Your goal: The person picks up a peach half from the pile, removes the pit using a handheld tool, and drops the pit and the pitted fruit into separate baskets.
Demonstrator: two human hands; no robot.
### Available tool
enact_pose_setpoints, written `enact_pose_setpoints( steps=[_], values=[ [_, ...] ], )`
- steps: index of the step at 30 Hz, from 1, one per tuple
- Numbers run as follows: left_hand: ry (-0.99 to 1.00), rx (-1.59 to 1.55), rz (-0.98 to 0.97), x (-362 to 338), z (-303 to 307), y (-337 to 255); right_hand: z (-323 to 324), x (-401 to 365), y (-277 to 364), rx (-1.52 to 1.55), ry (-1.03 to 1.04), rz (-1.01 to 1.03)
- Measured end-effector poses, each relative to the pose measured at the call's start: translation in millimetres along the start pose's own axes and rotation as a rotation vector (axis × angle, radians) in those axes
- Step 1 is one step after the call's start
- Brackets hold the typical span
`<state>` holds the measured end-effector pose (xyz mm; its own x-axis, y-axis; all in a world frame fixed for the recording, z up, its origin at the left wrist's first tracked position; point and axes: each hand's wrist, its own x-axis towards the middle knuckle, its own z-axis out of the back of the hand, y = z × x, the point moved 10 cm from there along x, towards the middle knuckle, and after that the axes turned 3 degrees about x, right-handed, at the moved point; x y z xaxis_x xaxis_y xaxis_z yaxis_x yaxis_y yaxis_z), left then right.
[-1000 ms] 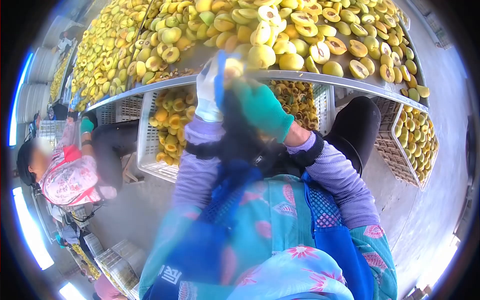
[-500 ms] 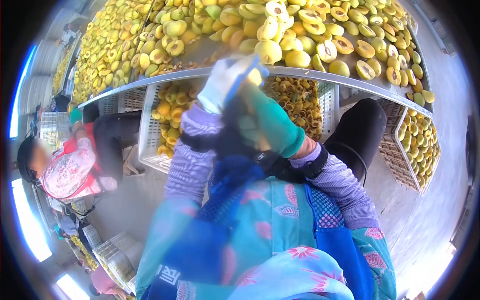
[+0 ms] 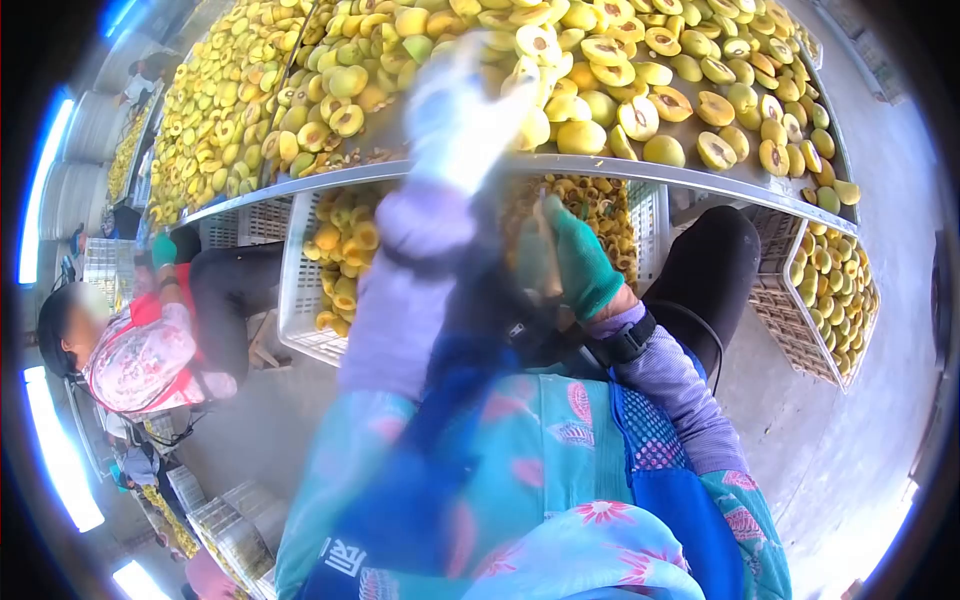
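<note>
My left hand (image 3: 462, 125), in a white and blue glove, is over the table's front rim (image 3: 590, 165) beside the halved yellow-green fruit (image 3: 580, 135). Motion smears its fingers, and whether it holds anything is unclear. Lower and to the right, my right hand (image 3: 585, 255) wears a green glove. Its fingers are closed round a thin, blurred, pale thing that I cannot make out. This hand is above a crate of small brownish-yellow pieces (image 3: 610, 215), below the rim.
A white crate (image 3: 300, 270) of yellow fruit stands under the table at left. Another crate (image 3: 785, 290) of halves is at right, beyond my knee (image 3: 715, 245). A seated co-worker (image 3: 140, 350) is at far left, with stacked crates (image 3: 235, 520) behind.
My left hand has moved away from my right hand, up and over the fruit. My right hand has dropped slightly below the rim. The two hands were together before.
</note>
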<state>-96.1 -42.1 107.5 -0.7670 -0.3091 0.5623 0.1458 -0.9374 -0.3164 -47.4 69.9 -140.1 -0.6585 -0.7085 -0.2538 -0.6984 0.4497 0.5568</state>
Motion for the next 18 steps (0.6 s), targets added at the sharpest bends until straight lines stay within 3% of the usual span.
enact_pose_setpoints(
  steps=[1,3,4,5,6,7,8,10,13,14,16,18],
  values=[
    [0.195,0.201,-0.068,11.5,-32.2,-18.3,-7.3,-1.4,24.6,-0.180,0.010,0.121],
    [0.310,-0.225,-0.010,22.5,-60.5,2.5,-21.8,-8.9,73.3,-0.551,-0.038,0.368],
    [0.366,-0.435,0.011,28.1,-68.8,8.7,-36.6,-7.0,94.2,-0.581,0.016,0.445],
    [0.349,-0.918,0.278,20.8,-65.2,24.4,-53.7,-10.1,106.8,-0.578,0.017,0.472],
    [0.368,-1.067,0.285,6.8,-67.3,27.1,-71.0,-13.5,119.5,-0.575,0.017,0.499],
    [0.328,-0.705,-0.123,0.2,-39.2,2.2,-88.2,-17.3,131.8,-0.573,0.017,0.526],
    [0.145,-0.348,-0.471,-16.4,-8.5,-20.3,-90.3,-0.8,123.3,-0.512,-0.024,0.301],
    [0.178,-0.513,-0.270,-36.2,-10.3,-3.9,-101.0,9.0,103.7,-0.452,-0.007,0.201],
    [0.031,-0.377,-0.283,-48.5,4.6,1.2,-111.1,9.6,78.5,-0.386,0.016,0.020],
    [0.007,-0.316,-0.273,-51.1,7.1,5.0,-111.6,8.5,85.9,-0.543,-0.008,0.186],
    [0.267,-0.908,0.242,-55.5,-36.3,51.3,-117.7,-1.1,98.3,-0.845,-0.064,0.534],
    [0.351,-0.992,0.250,-61.1,-44.2,48.2,-110.3,-0.4,93.8,-0.902,-0.091,0.449]
  ],
)
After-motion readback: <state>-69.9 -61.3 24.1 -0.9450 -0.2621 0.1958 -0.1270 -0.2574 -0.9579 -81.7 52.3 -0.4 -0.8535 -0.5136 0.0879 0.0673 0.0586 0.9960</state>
